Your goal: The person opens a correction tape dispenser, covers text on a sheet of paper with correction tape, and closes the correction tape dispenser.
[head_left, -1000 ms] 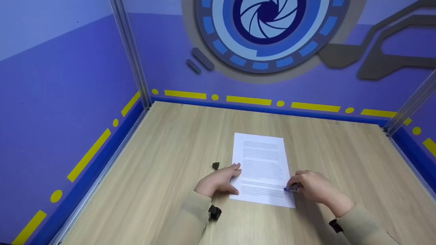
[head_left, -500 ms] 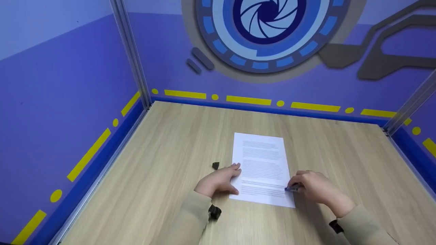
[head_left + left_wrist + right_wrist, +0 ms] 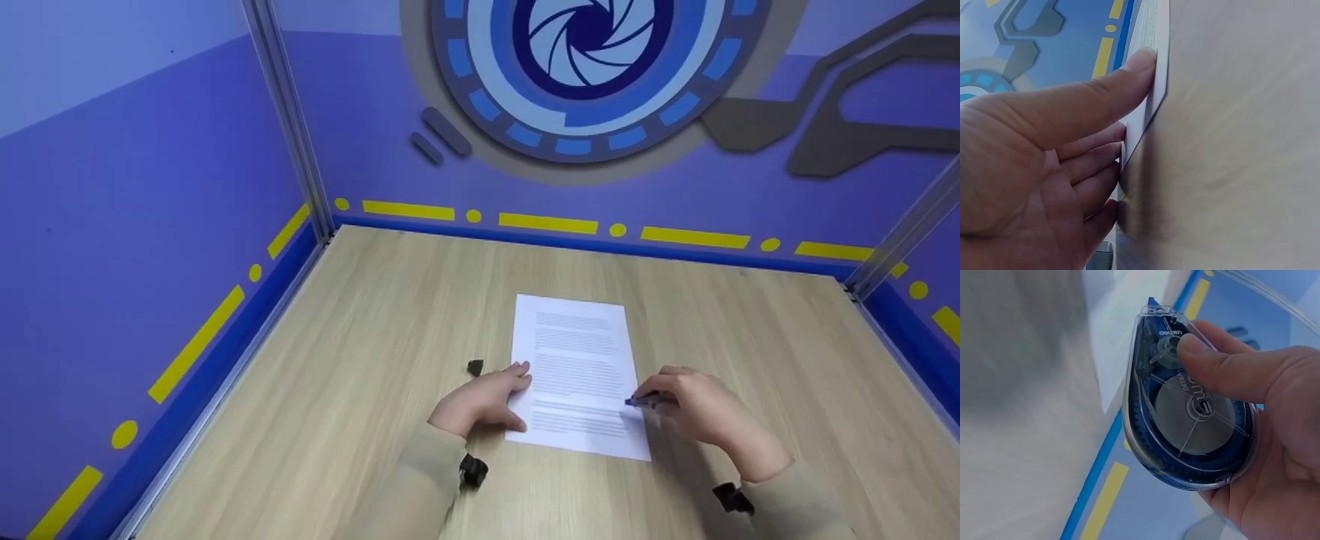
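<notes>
A printed sheet of paper [image 3: 574,360] lies on the wooden table in the head view. At its left edge rests my left hand [image 3: 486,401], thumb and fingertips pressing on the margin; the left wrist view shows the thumb [image 3: 1139,61] on the paper's corner area. My right hand [image 3: 701,405] holds a clear and blue correction tape dispenser [image 3: 1185,405], pinched between thumb and fingers. The dispenser's blue tip [image 3: 630,402] overlaps the sheet's right edge, level with the lower lines of print. Most of its body is hidden by the hand in the head view.
A small black object [image 3: 475,367] lies on the table just left of the paper, beyond the left hand. Blue and purple panels [image 3: 360,112] with yellow dashes enclose the table [image 3: 397,315] at the back and sides. Black straps sit at both wrists.
My right hand has shifted slightly away from the body with the correction tape dispenser, its tip moving up along the paper's right edge. The left hand and the sheet stay put.
</notes>
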Demonstrator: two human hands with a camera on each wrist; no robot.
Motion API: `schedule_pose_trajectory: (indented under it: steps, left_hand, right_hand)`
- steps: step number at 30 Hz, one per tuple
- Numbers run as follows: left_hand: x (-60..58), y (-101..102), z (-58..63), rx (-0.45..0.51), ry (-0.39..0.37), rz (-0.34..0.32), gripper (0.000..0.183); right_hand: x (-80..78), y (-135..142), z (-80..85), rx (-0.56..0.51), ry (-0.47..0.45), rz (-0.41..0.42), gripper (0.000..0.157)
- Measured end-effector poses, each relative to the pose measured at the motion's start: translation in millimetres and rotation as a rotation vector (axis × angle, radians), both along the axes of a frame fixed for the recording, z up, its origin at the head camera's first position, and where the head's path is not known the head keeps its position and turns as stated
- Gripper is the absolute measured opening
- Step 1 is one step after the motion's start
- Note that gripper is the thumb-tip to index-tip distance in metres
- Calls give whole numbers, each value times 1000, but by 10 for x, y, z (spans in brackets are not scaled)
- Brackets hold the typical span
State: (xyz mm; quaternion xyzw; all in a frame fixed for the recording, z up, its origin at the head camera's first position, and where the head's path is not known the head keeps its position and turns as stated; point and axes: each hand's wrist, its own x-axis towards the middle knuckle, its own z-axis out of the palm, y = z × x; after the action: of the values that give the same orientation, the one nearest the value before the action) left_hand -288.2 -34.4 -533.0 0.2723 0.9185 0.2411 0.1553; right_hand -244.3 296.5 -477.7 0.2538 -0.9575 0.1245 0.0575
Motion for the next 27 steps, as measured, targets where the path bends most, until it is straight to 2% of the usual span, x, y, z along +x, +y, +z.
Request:
schedule_pose_trajectory:
  steps: [6, 12, 22, 27]
  left_hand:
    - [7, 6, 6, -3, 13, 17, 83]
    - [-2, 17, 17, -46, 60, 9, 81]
    - [33, 63, 70, -141, 142, -6, 71]
    - [38, 66, 145, -134, 157, 2, 63]
  right_hand:
    - [-55, -93, -17, -96, -70, -74, 31]
    - [-136, -201, -80, -207, -138, -98, 29]
    - [-178, -363, -141, -375, -119, -10, 32]
    - [-189, -392, -178, -446, -119, 35, 32]
